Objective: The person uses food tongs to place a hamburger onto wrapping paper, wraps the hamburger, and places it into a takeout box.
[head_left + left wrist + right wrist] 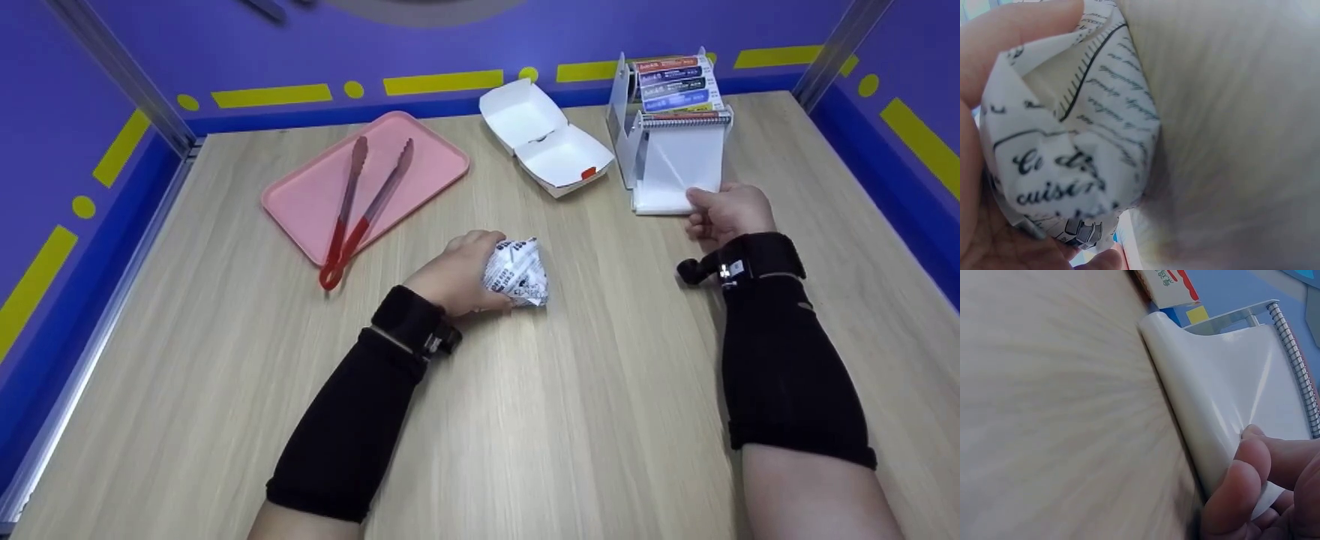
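Left hand (459, 274): I see it curled round a paper-wrapped parcel (519, 271) at the middle of the table (585, 390).
Right hand (739, 210): on my feed, thumb and fingers pinch a glossy sheet (679, 161) that hangs from the rack (620, 139).
Box (559, 157): open, just left of the rack.
Tray (307, 196): left of the parcel, tongs (349, 199) lying across it, handles past its edge.

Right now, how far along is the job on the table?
The parcel already looks wrapped: printed paper is folded around it. In hand, the left grip holds it while the right grip pinches a white sheet hanging from the rack. Probably left: boxing the parcel, since the carton stands open and the parcel is outside it.
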Action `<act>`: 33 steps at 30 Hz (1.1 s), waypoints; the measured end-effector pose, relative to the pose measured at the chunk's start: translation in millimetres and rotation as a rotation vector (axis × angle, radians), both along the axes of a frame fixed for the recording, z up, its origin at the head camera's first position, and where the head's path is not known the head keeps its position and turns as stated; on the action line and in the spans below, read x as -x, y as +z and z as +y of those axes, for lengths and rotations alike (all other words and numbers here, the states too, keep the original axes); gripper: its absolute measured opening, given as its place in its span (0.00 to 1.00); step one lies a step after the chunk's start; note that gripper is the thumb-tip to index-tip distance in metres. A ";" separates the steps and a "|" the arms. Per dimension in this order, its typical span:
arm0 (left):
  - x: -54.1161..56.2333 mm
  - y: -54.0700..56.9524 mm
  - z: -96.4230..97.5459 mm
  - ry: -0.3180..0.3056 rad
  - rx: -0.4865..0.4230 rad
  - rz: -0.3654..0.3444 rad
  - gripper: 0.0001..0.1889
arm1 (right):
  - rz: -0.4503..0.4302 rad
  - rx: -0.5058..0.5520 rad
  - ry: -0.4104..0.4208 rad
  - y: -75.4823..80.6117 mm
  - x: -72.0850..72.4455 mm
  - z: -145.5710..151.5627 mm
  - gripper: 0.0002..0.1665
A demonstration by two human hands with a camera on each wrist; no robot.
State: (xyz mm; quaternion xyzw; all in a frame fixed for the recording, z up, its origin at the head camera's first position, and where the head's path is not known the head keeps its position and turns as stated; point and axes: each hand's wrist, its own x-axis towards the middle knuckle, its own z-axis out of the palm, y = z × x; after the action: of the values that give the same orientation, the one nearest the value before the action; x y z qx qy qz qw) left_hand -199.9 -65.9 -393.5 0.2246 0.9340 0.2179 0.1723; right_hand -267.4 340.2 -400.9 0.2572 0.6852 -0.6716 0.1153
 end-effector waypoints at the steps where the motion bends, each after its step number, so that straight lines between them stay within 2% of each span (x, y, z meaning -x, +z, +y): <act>1: -0.2 0.2 0.0 0.000 -0.002 -0.001 0.55 | -0.003 -0.002 0.004 0.3 -0.4 0.1 0.16; 14: 0.2 -0.4 -0.1 -0.002 0.002 -0.005 0.56 | -0.028 0.019 0.019 4.6 -4.4 -0.8 0.15; 26: -0.4 0.3 0.1 0.001 0.002 -0.005 0.55 | -0.025 -0.069 0.058 2.8 -4.8 -1.3 0.14; 33: -1.5 0.9 0.5 0.005 -0.003 -0.004 0.55 | -0.039 -0.075 0.041 2.6 -5.4 -1.9 0.14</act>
State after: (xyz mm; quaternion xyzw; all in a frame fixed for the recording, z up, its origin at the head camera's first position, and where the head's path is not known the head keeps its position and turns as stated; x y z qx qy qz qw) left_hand -198.4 -65.4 -392.6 0.2222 0.9339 0.2201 0.1733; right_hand -262.0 338.3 -398.4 0.2605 0.7127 -0.6376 0.1327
